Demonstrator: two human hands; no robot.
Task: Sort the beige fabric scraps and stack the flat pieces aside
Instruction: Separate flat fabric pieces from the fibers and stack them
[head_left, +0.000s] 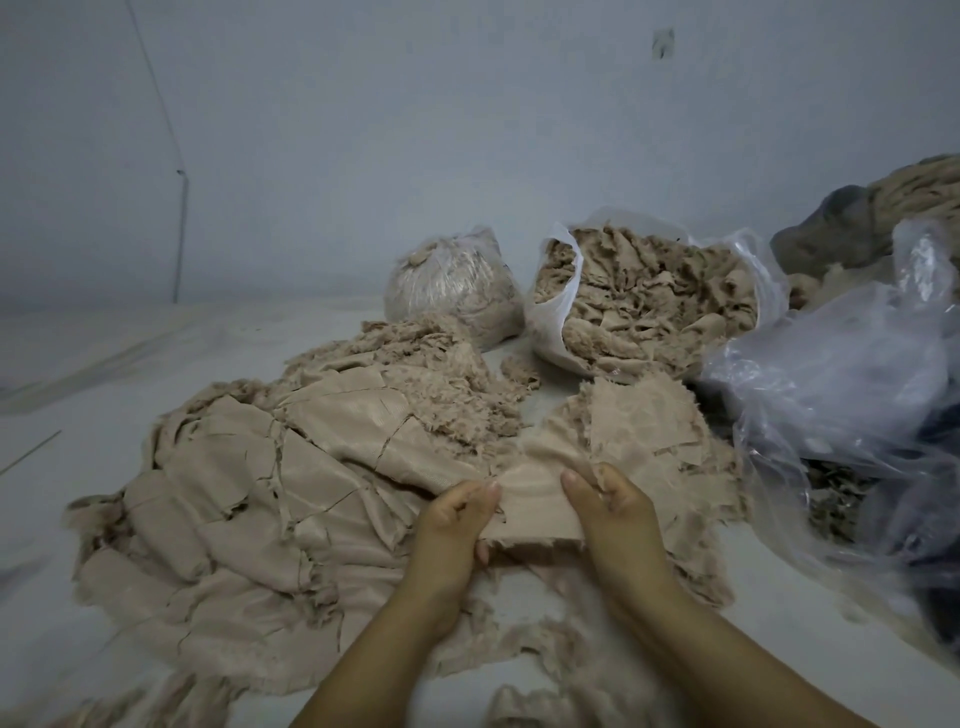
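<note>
A beige fabric scrap (532, 499) is stretched between both hands at the lower middle. My left hand (457, 525) pinches its left edge with thumb on top. My right hand (613, 512) grips its right edge, fingers curled under. A wide spread of flat beige pieces (249, 509) lies on the white surface to the left. A smaller stack of flat pieces (649, 421) lies just beyond my right hand. Frayed, fluffy scraps (441, 358) are heaped behind the flat spread.
An open white plastic bag (550, 312) full of scraps stands at the back, with a tied bag (452, 280) to its left. Crumpled clear plastic (852, 389) and dark cloth fill the right side. A grey wall rises behind.
</note>
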